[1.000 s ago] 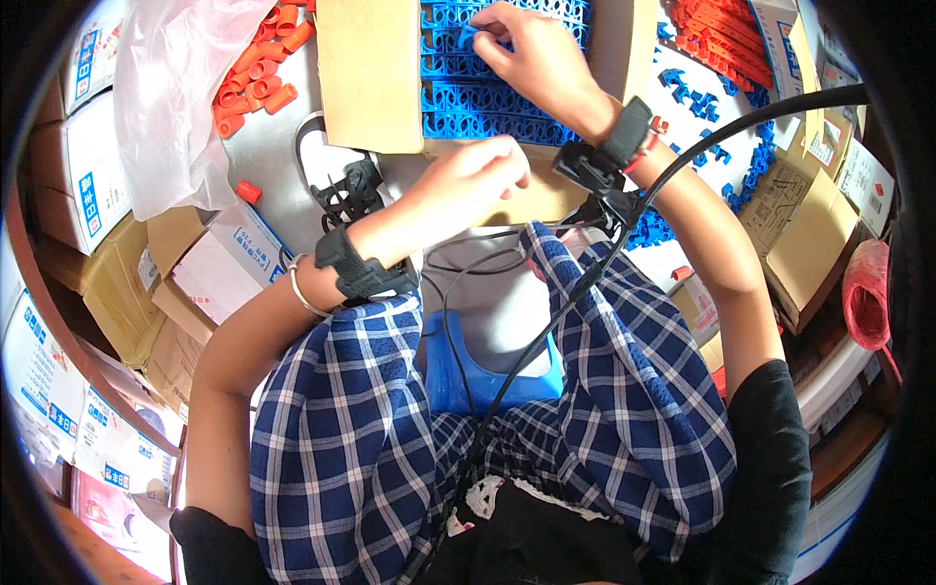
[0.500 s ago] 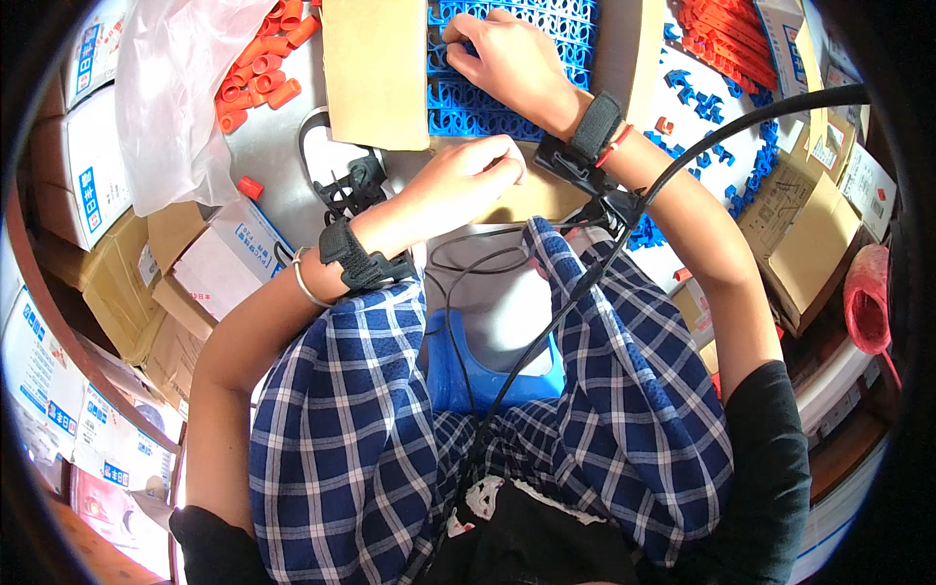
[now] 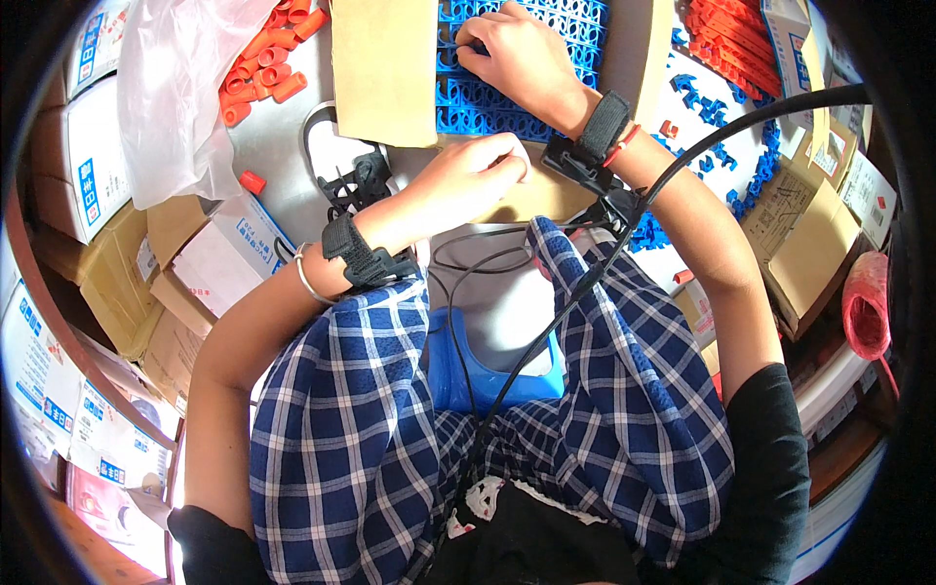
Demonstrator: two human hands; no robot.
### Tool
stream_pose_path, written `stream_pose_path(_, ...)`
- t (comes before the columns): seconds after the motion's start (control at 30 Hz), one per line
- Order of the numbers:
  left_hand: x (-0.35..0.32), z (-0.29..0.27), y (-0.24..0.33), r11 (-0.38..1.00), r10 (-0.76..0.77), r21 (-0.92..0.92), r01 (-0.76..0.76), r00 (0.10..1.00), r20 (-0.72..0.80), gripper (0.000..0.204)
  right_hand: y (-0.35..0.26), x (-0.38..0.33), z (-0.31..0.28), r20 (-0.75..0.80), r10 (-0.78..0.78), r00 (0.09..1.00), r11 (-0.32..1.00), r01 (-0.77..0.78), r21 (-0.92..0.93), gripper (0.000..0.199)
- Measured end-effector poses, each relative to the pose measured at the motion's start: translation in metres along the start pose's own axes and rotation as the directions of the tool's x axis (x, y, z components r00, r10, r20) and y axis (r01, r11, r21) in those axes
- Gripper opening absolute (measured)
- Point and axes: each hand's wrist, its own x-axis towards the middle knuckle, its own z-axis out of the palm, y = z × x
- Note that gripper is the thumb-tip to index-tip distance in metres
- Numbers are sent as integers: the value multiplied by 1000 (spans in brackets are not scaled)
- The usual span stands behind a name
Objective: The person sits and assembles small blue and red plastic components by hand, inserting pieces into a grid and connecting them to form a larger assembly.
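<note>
In front of me stands an open cardboard box (image 3: 385, 73) filled with rows of blue plastic clips (image 3: 478, 119). My right hand (image 3: 522, 60) is over the rows, fingers curled down and thumb drawn in against the clips. Whatever sits between those fingertips is hidden. My left hand (image 3: 478, 175) hovers by the box's near side, its fingers folded into a loose fist. I cannot see what that fist holds, if anything. Both wrists wear black straps.
Orange-red tube pieces (image 3: 278, 73) and a clear plastic bag (image 3: 175, 107) lie at the left. Loose blue clips (image 3: 717, 112) and red strips (image 3: 736, 44) are scattered on the right. A black cable (image 3: 760, 112) crosses my right arm; a blue stool (image 3: 448, 375) shows between my legs.
The whole view has shifted slightly, so the box appears a little farther right. My right fingers look a bit more curled over the clips. My left hand stays closed in nearly the same place.
</note>
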Motion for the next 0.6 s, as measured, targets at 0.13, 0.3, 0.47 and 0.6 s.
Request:
stream_pose_path(0.13,1,-1,0,1000,3,17,-3,1000,4,20,1,0,1,11,-3,1000,1000,3,21,11)
stream_pose_path(0.3,0,0,-2,1000,-1,4,1,1000,-3,20,2,0,1,21,11,1000,998,-12,58,10)
stream_pose_path(0.47,1,0,-2,1000,-6,-12,6,1000,4,19,3,0,1,13,2,1000,998,-3,57,10)
stream_pose_path(0.6,1,-1,-3,1000,-11,-2,11,1000,6,19,4,-1,1,3,0,1000,998,0,69,9)
